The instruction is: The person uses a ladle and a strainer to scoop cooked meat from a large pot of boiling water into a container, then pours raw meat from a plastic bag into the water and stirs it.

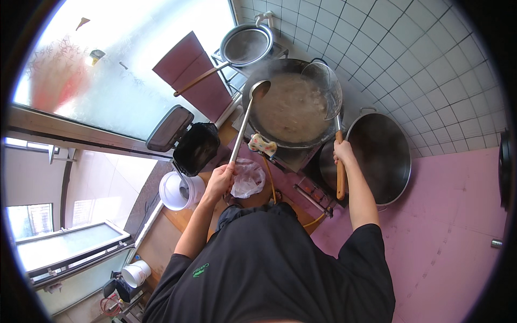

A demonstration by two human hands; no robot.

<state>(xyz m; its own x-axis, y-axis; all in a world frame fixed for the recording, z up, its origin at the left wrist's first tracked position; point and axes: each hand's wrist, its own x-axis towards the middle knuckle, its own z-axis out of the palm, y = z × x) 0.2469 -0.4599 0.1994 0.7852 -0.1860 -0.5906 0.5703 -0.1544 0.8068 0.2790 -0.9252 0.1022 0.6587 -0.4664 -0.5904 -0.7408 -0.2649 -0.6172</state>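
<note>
A large wok (293, 105) full of steaming brownish broth stands on a stove in front of me. My left hand (221, 180) is closed round the long metal handle of a ladle (260, 89), whose bowl is at the wok's left side, over or in the broth. With my right hand (343, 151) I grip the wooden handle of a wire-mesh skimmer (323, 87); its basket lies at the wok's right side, partly over the rim. A patterned cloth (262, 145) is wrapped on the wok's near handle.
A big metal pot (408, 157) stands to the right of the wok. Beyond the wok, a wooden-handled strainer (247, 45) rests on a pot by the tap. At left are a black-lined bin (196, 149), a white bucket (169, 191) and a plastic bag (247, 177).
</note>
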